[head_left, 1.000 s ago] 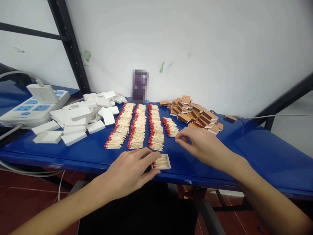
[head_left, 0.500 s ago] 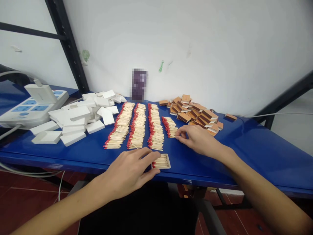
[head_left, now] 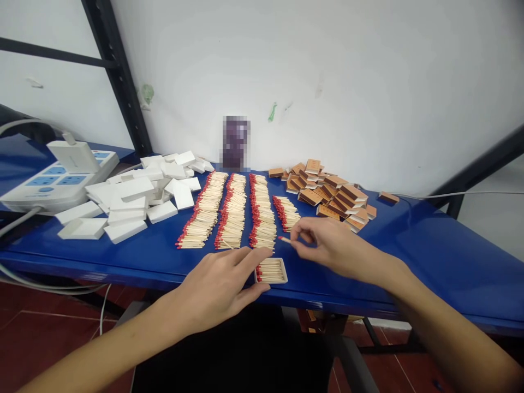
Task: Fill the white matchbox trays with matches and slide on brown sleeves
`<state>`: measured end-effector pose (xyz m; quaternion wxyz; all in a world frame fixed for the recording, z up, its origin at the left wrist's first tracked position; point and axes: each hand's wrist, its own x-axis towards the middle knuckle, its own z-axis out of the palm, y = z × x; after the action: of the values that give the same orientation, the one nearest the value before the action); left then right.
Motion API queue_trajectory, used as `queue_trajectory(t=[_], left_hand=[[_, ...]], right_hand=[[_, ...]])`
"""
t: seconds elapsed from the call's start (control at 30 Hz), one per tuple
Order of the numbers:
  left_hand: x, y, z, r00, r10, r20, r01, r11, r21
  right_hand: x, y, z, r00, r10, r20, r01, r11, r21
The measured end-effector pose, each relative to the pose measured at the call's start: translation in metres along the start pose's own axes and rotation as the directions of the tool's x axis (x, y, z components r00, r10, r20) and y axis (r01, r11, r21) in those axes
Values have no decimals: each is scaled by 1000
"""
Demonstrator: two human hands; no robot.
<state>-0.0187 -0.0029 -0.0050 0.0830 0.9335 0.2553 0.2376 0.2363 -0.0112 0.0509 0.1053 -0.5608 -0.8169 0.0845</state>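
Note:
Near the front edge of the blue table lies a white matchbox tray [head_left: 285, 271] with a layer of red-tipped matches inside. My left hand [head_left: 223, 281] grips this tray at its left end, thumb on the near side and fingers on the far side. Just right of and above the tray, my right hand [head_left: 323, 243] pinches a match [head_left: 286, 239] whose red head points left. Behind it is a short row of matches [head_left: 287, 214]. Three longer rows stretch away to the left of that, the nearest being the right-hand long row [head_left: 262, 213].
Empty white trays [head_left: 131, 191] are heaped on the left beside a power strip [head_left: 61, 180] with a plugged-in charger. Brown matchbox sleeves [head_left: 327, 188] are piled at the back right. A blurred purple object [head_left: 235, 143] leans on the wall.
My right hand has come away from the short row toward the tray, now with a match in its fingertips. My left hand stays at the tray. The whole view has shifted slightly.

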Motion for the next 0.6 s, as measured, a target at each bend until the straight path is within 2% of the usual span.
queue_trajectory(t=[0.13,0.27,0.43,0.6], left_hand=[[0,-1,0,1000,-10,-8,10,999,-37],[1,-1,-1,1000,6,21,-6,1000,-19],[3,1,-2,999,26,39,-26,1000,0],[2,1,-2,999,27,21,-27,1000,8]], right_hand=[[-10,-33,4,985,-162,57,158,984,77],[-11,-46,11,979,-184,86,178,982,69],[-9,-37,3,984,-137,115,125,987,100],[-3,-6,-12,1000,12,-12,-13,996,-85]])
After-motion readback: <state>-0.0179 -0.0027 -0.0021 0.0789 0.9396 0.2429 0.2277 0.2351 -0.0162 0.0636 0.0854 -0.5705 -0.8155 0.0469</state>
